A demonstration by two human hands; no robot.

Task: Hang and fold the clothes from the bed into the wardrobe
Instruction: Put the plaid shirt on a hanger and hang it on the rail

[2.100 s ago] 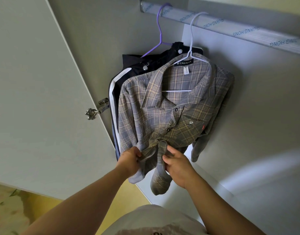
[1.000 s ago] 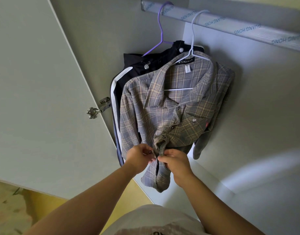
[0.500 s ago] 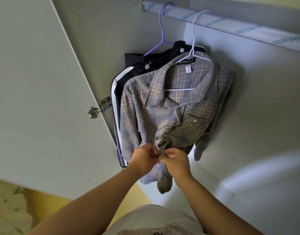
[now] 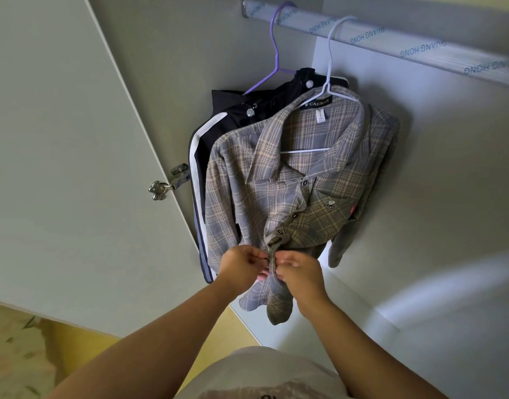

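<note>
Our left hand (image 4: 241, 266) and right hand (image 4: 301, 273) pinch the front placket of the plaid shirt (image 4: 299, 180) (on its white hanger (image 4: 329, 70)), hanging from the wardrobe rail (image 4: 391, 41) beside a dark jacket (image 4: 218, 131).

Lighting: dim, cool. A soft bright patch is thrown across the wardrobe wall (image 4: 449, 283) at lower right. Edges are bent by wide-angle distortion; centre is rendered sharp.
</note>
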